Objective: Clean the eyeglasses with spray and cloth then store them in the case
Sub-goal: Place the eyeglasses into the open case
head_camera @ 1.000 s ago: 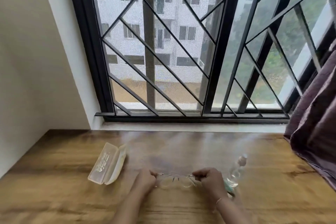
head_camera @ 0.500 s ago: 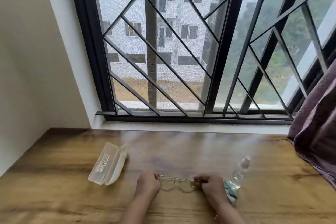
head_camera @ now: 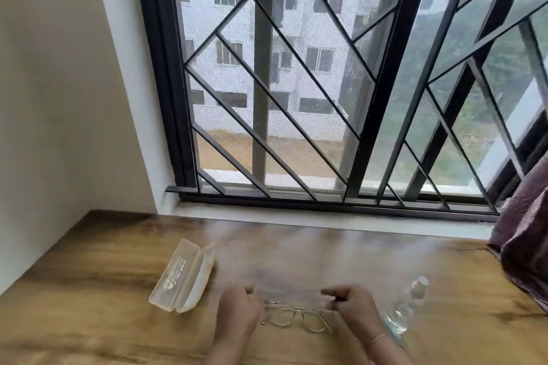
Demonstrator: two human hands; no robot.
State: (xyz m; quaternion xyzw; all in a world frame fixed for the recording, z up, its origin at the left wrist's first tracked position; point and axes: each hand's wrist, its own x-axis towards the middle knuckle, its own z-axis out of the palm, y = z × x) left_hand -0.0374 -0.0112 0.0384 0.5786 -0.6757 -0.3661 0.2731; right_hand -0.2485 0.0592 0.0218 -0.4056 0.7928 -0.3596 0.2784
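Left hand (head_camera: 237, 310) and right hand (head_camera: 354, 307) curled at ends of thin gold-wire eyeglasses (head_camera: 296, 317), since lowered onto wooden table (head_camera: 89, 320); grip unclear. Probably releasing toward beige translucent plastic case (head_camera: 184, 275) left of eyeglasses.

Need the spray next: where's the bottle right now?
Head view, lower right: the bottle sits on the table just right of the right hand, curtain further right.
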